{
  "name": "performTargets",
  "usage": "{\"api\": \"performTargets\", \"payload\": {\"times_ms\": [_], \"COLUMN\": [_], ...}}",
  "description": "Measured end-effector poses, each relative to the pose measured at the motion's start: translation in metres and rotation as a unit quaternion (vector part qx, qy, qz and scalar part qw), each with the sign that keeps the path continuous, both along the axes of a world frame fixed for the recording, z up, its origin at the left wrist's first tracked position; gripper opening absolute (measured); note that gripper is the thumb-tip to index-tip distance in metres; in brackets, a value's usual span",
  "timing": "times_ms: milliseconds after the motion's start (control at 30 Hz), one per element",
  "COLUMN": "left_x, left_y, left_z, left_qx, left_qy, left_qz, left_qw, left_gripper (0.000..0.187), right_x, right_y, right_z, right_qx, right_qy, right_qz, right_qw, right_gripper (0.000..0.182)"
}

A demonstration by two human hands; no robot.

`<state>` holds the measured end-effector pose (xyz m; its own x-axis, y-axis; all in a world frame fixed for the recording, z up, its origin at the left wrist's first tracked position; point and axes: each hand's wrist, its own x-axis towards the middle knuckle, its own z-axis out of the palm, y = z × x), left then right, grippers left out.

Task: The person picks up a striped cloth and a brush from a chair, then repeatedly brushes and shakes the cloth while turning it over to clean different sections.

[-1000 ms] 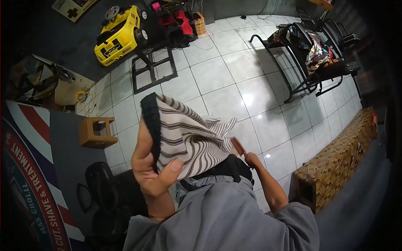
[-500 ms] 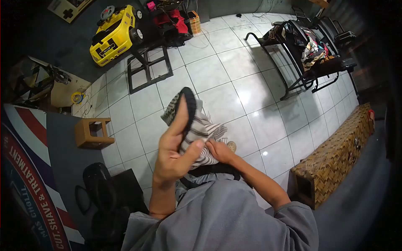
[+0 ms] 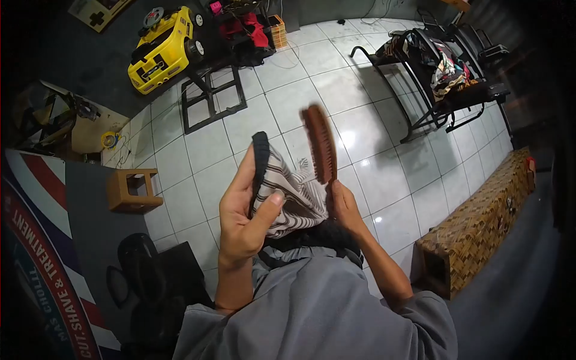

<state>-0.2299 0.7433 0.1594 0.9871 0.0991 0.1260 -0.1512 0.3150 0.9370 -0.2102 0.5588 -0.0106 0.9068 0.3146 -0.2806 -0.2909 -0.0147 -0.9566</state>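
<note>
the left hand (image 3: 243,216) holds a striped cloth (image 3: 288,195) with a black edge band, its fingers clamped on the fabric: the thumb presses across the stripes while the other fingers wrap behind the black band, which stands upright above the palm. the cloth hangs bunched in front of the person's chest, over the grey sleeve and a black strap at the waist. the right hand (image 3: 345,207) grips the lower end of a brown brush (image 3: 319,144), fingers closed around its handle; the brush stands nearly upright, tilted a little to the left at the top, just beside the cloth's right side and touching or almost touching it, which cannot be told for certain. below lies a white tiled floor (image 3: 384,180). on it, well apart from the hands, stand a small wooden stool (image 3: 133,191) to the left, a yellow toy car (image 3: 161,49) at the top, a black metal frame (image 3: 213,99), a black chair with clothes piled on it (image 3: 447,72) at the upper right, and a woven rattan bench (image 3: 480,225) at the right.
</note>
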Motion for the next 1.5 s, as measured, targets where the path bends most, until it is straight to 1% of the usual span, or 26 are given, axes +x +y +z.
{"api": "performTargets", "payload": {"times_ms": [33, 67, 133, 167, 233, 267, 300, 367, 400, 500, 567, 633, 700, 767, 800, 867, 933, 967, 1000, 1067, 1133, 1233, 1300, 1367, 1433, 1500], "left_x": [-0.001, -0.001, -0.001, -0.001, -0.003, -0.004, -0.005, -0.009, -0.011, -0.013, -0.007, 0.001, 0.004, 0.007, 0.009, 0.013, 0.013, 0.011, 0.010, 0.008, 0.008, 0.007, 0.010, 0.015, 0.016, 0.018], "left_y": [0.001, 0.001, -0.002, -0.002, 0.003, 0.007, 0.010, 0.011, 0.012, 0.018, 0.018, 0.012, 0.007, 0.005, 0.003, -0.001, 0.001, 0.005, 0.010, 0.020, 0.026, 0.031, 0.032, 0.037, 0.036, 0.035], "left_z": [0.002, 0.003, 0.011, 0.016, 0.018, 0.019, 0.019, 0.018, 0.019, 0.016, 0.017, 0.011, 0.004, -0.003, -0.006, -0.008, -0.004, -0.004, -0.004, -0.003, 0.001, -0.003, -0.005, -0.016, -0.013, -0.012], "left_qx": [0.014, 0.028, 0.028, 0.030, 0.052, 0.054, 0.052, 0.045, 0.045, -0.021, -0.021, -0.050, -0.073, -0.142, -0.142, -0.211, -0.209, -0.221, -0.234, -0.239, -0.217, -0.175, -0.145, -0.051, 0.009, 0.058], "left_qy": [-0.003, -0.006, -0.018, -0.036, -0.051, -0.053, -0.059, -0.057, -0.060, -0.063, -0.050, -0.038, -0.011, 0.021, 0.023, 0.045, 0.044, 0.042, 0.038, 0.028, 0.032, -0.045, -0.043, -0.019, 0.048, 0.090], "left_qz": [-0.030, -0.060, -0.058, -0.056, -0.046, -0.044, -0.043, -0.011, -0.010, 0.034, 0.048, 0.033, 0.014, -0.022, -0.024, -0.021, 0.012, 0.027, 0.044, 0.070, 0.118, 0.102, 0.101, 0.101, 0.062, 0.055], "left_qw": [0.999, 0.998, 0.998, 0.997, 0.996, 0.996, 0.996, 0.997, 0.997, 0.997, 0.997, 0.997, 0.997, 0.989, 0.989, 0.976, 0.977, 0.974, 0.971, 0.968, 0.968, 0.978, 0.983, 0.993, 0.997, 0.993], "left_gripper": [0.062, 0.061, 0.062, 0.062, 0.065, 0.065, 0.065, 0.066, 0.066, 0.068, 0.069, 0.068, 0.064, 0.060, 0.060, 0.057, 0.051, 0.048, 0.045, 0.044, 0.047, 0.051, 0.051, 0.049, 0.048, 0.048], "right_x": [0.000, -0.003, -0.003, -0.003, -0.005, -0.005, -0.004, -0.011, -0.029, -0.034, -0.020, -0.003, 0.008, 0.007, 0.001, -0.006, -0.006, -0.006, -0.004, -0.003, -0.009, -0.013, -0.008, 0.007, 0.025, 0.029], "right_y": [0.008, 0.016, 0.033, 0.035, 0.044, 0.040, 0.027, -0.009, -0.037, -0.073, -0.072, -0.049, -0.011, 0.021, 0.031, 0.047, 0.064, 0.064, 0.060, 0.038, 0.000, -0.039, -0.043, -0.024, 0.008, 0.037], "right_z": [0.029, 0.028, 0.058, 0.048, -0.006, -0.045, -0.090, -0.167, -0.239, -0.233, -0.212, -0.163, -0.080, 0.006, 0.034, 0.058, 0.053, 0.024, -0.027, -0.085, -0.153, -0.178, -0.187, -0.152, -0.065, 0.009], "right_qx": [0.068, 0.070, 0.039, 0.040, -0.030, -0.140, -0.249, -0.455, -0.499, -0.534, -0.519, -0.437, -0.254, -0.114, -0.023, 0.012, -0.007, -0.006, -0.087, -0.286, -0.497, -0.528, -0.527, -0.477, -0.230, 0.007], "right_qy": [0.026, -0.107, -0.226, -0.227, -0.202, -0.215, -0.226, -0.180, -0.086, -0.051, 0.002, -0.067, -0.086, -0.073, -0.055, -0.213, -0.191, -0.190, -0.210, -0.227, -0.165, -0.090, -0.049, -0.200, -0.048, -0.033], "right_qz": [0.016, 0.041, 0.093, 0.092, 0.153, 0.199, 0.241, 0.398, 0.326, 0.330, 0.321, 0.166, -0.009, -0.061, -0.043, 0.022, 0.038, 0.039, 0.128, 0.283, 0.400, 0.342, 0.269, 0.146, 0.033, -0.007], "right_qw": [0.997, 0.991, 0.969, 0.969, 0.967, 0.946, 0.910, 0.776, 0.798, 0.777, 0.792, 0.882, 0.963, 0.989, 0.997, 0.977, 0.981, 0.981, 0.965, 0.887, 0.753, 0.772, 0.805, 0.843, 0.971, 0.999], "right_gripper": [0.043, 0.043, 0.040, 0.040, 0.035, 0.033, 0.033, 0.035, 0.039, 0.046, 0.044, 0.042, 0.042, 0.041, 0.040, 0.035, 0.030, 0.030, 0.026, 0.024, 0.024, 0.035, 0.041, 0.044, 0.039, 0.037]}}
